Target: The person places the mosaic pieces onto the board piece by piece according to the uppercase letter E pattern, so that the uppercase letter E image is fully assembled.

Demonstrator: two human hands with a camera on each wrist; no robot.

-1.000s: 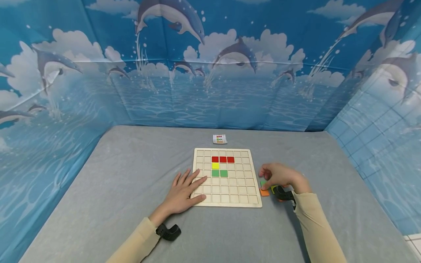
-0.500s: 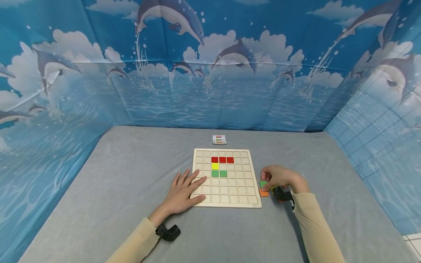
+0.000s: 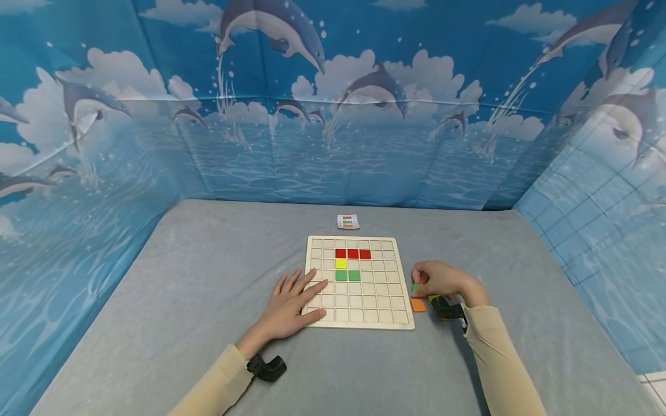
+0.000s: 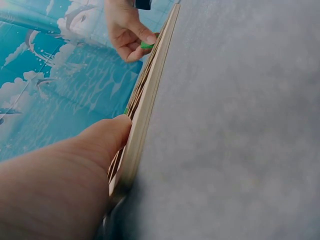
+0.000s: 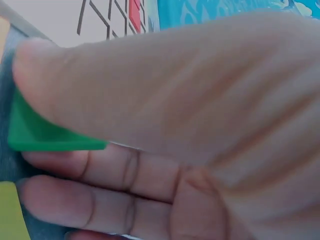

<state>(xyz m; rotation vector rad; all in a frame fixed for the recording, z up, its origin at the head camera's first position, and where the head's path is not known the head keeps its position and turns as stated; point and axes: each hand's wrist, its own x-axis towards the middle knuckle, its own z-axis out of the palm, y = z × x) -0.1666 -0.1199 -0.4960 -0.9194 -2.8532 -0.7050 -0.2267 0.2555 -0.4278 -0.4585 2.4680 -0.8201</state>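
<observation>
Card (image 3: 347, 222) is kinda too tiny to make out the finer marks. Right hand (image 3: 446, 278) covers part of the green tile (image 5: 42, 131), and the right wrist view chops off the yellow tile (image 5: 12, 212).

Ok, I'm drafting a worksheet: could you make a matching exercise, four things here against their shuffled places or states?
1. Left hand
2. Right hand
3. Printed card
4. Yellow tile on board

A. beyond the board's far edge
B. pinching a green tile
C. in the row below the red tiles
D. resting across the board's left edge

Pairs: 1-D; 2-B; 3-A; 4-C
</observation>
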